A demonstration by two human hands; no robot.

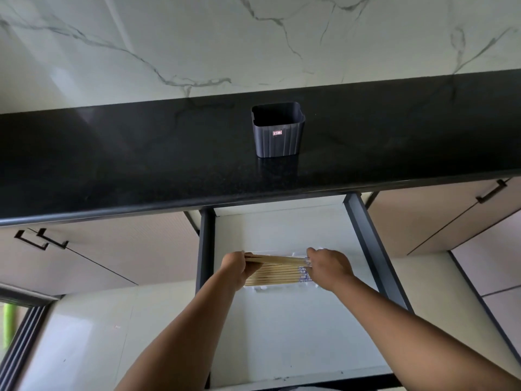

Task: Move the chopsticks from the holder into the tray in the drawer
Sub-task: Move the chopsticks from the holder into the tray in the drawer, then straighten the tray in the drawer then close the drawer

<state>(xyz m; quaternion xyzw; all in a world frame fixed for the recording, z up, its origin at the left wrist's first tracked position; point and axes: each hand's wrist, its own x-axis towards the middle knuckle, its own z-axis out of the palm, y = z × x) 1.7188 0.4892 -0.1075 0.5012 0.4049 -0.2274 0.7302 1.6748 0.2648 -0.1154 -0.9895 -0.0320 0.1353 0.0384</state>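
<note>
**Desk:** What is in the shot, biggest first?

**Photographer:** A veined marble wall point(197, 38) rises behind a black stone counter point(127, 153). Below it, one white drawer point(282, 328) stands pulled open between dark side rails. One dark ribbed holder point(277, 129) stands upright on the counter, and nothing shows above its rim.

**Desk:** And the chopsticks?

**Photographer:** The wooden chopsticks point(277, 273) lie low in the drawer, long axes running left to right, patterned ends toward the person's right. Roughly nine lie side by side in a flat row; the exact count is hard to make out. A further few, tilted slightly, sit along the far edge of the row.

**Desk:** The hands?

**Photographer:** The left hand point(238, 270) is closed on the plain ends of that far bundle. The right hand point(328, 268) has its fingers curled onto the patterned ends.

**Desk:** The tray?

**Photographer:** Barely readable. The tray point(255, 289) is white on a white drawer floor, and only slivers of its rim show around the chopsticks and hands.
</note>
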